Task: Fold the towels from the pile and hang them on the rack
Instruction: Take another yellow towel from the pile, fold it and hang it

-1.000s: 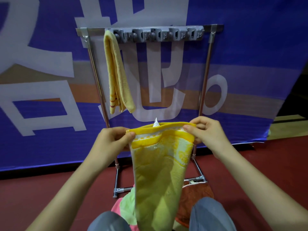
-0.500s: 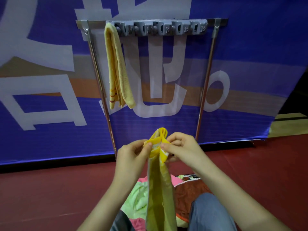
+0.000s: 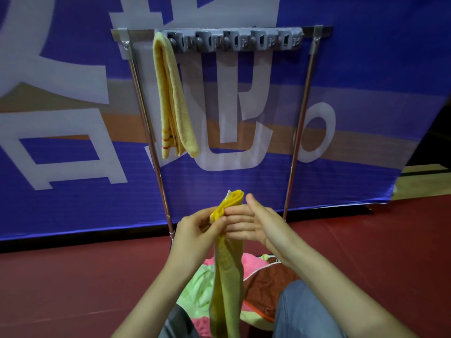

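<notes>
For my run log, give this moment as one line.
left hand: pinches folded yellow towel | right hand: open, flat against it | rack: one pale towel hanging | pile: on floor

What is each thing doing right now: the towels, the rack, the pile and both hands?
Held towel, folded into a narrow strip, hanging down from the hands.
Hung towel, folded, draped over the rack's top bar at its left end.
Rack, upright, carrying one towel.
Clips, in a row on the bar, holding nothing.
Pile, crumpled on the floor.
Left hand, grips the held towel near its top.
Right hand, fingers straight, flat against that towel.
</notes>
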The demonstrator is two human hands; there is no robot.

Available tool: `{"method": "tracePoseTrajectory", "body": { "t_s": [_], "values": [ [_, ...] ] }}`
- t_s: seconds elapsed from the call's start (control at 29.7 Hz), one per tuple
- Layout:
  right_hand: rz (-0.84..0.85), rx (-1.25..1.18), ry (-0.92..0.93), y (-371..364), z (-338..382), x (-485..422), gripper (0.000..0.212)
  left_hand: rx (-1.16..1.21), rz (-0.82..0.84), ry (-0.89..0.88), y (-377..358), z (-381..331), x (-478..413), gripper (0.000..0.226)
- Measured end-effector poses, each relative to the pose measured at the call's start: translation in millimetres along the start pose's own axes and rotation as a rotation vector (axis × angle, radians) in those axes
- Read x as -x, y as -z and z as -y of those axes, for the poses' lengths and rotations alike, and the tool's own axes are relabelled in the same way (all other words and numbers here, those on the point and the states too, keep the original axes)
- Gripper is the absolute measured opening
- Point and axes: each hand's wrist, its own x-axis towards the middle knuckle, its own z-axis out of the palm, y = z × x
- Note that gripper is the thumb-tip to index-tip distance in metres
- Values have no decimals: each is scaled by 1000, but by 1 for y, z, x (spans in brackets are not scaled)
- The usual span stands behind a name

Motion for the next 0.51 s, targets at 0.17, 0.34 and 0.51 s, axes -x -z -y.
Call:
{"method": "tracePoseTrajectory", "body": {
  "t_s": [0.17,0.34,0.51],
  "values": [
    [-115,141,249,12,-5,-5,9,-66,82,-31,13,-3,-2,29],
    [-150,440,297,32,-12,-12,29,-46,156,-52,22,-13,-4,19],
    [-75,367,301,30,-15,-11,19,31,165,38,34,-11,-6,21]
  ]
}}
